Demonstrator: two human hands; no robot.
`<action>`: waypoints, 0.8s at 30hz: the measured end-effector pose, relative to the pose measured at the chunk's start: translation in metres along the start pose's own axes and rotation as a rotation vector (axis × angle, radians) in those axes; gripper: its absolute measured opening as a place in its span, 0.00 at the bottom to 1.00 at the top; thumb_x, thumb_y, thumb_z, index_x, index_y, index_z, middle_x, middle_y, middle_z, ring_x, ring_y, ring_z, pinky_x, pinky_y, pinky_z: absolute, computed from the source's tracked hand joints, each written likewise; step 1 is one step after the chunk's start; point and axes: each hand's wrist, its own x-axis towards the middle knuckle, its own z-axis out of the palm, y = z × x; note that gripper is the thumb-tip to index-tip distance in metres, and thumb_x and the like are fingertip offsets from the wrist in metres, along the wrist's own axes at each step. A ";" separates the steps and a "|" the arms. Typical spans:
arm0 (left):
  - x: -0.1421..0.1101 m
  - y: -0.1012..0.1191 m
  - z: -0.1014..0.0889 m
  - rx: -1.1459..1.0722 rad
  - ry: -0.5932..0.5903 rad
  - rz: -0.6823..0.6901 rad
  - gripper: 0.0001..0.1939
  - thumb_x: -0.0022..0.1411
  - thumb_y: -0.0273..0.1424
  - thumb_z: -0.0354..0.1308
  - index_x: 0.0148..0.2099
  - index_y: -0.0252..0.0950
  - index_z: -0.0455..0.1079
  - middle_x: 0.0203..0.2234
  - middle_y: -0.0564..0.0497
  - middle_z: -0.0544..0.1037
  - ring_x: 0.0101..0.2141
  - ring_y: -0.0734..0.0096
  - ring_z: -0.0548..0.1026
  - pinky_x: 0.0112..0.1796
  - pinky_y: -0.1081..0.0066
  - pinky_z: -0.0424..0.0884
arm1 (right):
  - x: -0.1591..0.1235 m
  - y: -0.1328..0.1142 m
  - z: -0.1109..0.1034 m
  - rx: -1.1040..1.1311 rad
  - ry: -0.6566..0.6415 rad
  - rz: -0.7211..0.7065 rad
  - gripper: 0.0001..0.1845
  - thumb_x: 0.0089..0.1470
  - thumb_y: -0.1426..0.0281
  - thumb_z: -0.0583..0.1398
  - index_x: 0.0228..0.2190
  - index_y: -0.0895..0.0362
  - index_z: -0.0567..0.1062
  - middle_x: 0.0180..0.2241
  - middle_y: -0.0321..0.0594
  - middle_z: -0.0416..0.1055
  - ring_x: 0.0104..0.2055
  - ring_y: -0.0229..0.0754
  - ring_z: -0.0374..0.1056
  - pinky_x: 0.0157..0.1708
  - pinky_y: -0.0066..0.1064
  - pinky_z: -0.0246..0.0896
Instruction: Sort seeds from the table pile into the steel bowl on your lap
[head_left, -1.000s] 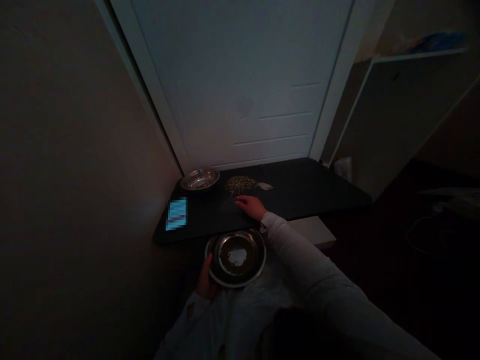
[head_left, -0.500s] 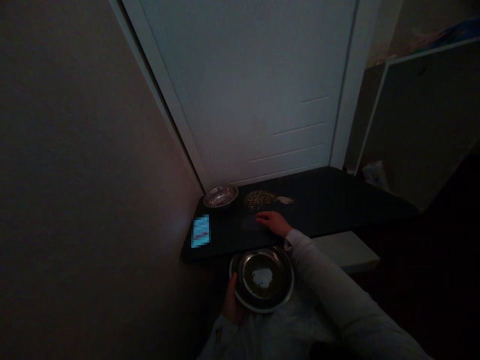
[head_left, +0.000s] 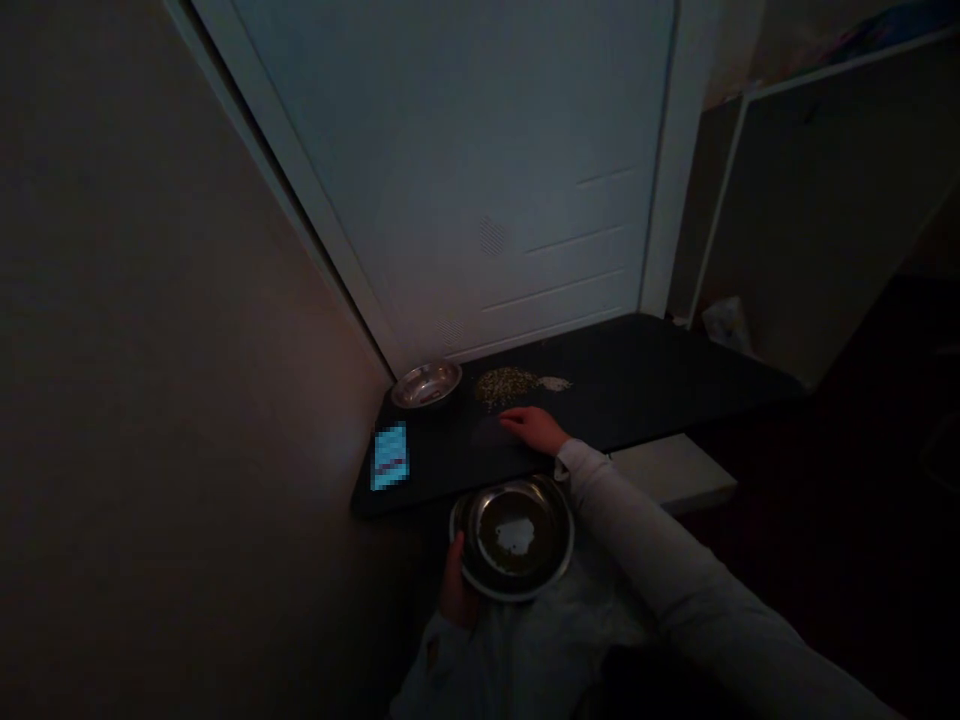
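My left hand [head_left: 456, 588] grips the left rim of a shiny metal bowl [head_left: 555, 570], thumb on the rim, held below the table's front edge. Small dark grains lie in a ring on the bowl's bottom around a bright bare patch. My right hand [head_left: 534, 428] is low over the dark table [head_left: 637, 380], fingers together and pointing left. A faint pale patch shows by its fingertips; what they hold, if anything, is too dark to make out. Beyond the hand lies a heap of greenish-brown grains [head_left: 506, 384], with a smaller pale heap [head_left: 555, 383] touching its right side.
A second metal bowl [head_left: 426, 384] stands at the table's back left corner. A lit, blurred-out screen [head_left: 390, 456] lies in front of it. A white door [head_left: 450, 180] rises behind the table, a wall [head_left: 247, 400] at left. A pale box-like block [head_left: 671, 472] sits under the front edge.
The whole view has shifted, so everything appears slightly further left and higher. My right hand's fingers have drawn together a little; the left hand still grips the bowl.
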 end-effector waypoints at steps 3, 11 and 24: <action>-0.003 0.001 0.005 -0.002 -0.043 -0.026 0.12 0.50 0.34 0.50 0.36 0.38 0.70 0.34 0.50 0.76 0.47 0.64 0.63 0.50 0.64 0.51 | 0.000 0.000 0.000 0.008 -0.010 0.022 0.17 0.48 0.65 0.50 0.38 0.55 0.70 0.39 0.37 0.69 0.40 0.39 0.64 0.41 0.29 0.56; -0.005 0.002 0.009 -0.019 0.000 -0.045 0.10 0.50 0.33 0.50 0.31 0.38 0.71 0.30 0.51 0.77 0.48 0.65 0.63 0.51 0.65 0.50 | 0.000 0.001 0.001 0.001 -0.022 0.011 0.17 0.47 0.65 0.51 0.38 0.54 0.70 0.39 0.36 0.69 0.41 0.38 0.63 0.42 0.29 0.56; -0.005 0.003 0.011 -0.017 0.029 -0.045 0.12 0.53 0.33 0.47 0.32 0.37 0.71 0.29 0.52 0.77 0.43 0.68 0.68 0.50 0.67 0.54 | -0.002 0.004 0.003 -0.062 -0.056 -0.028 0.16 0.46 0.64 0.52 0.37 0.52 0.71 0.37 0.35 0.70 0.38 0.38 0.64 0.38 0.28 0.57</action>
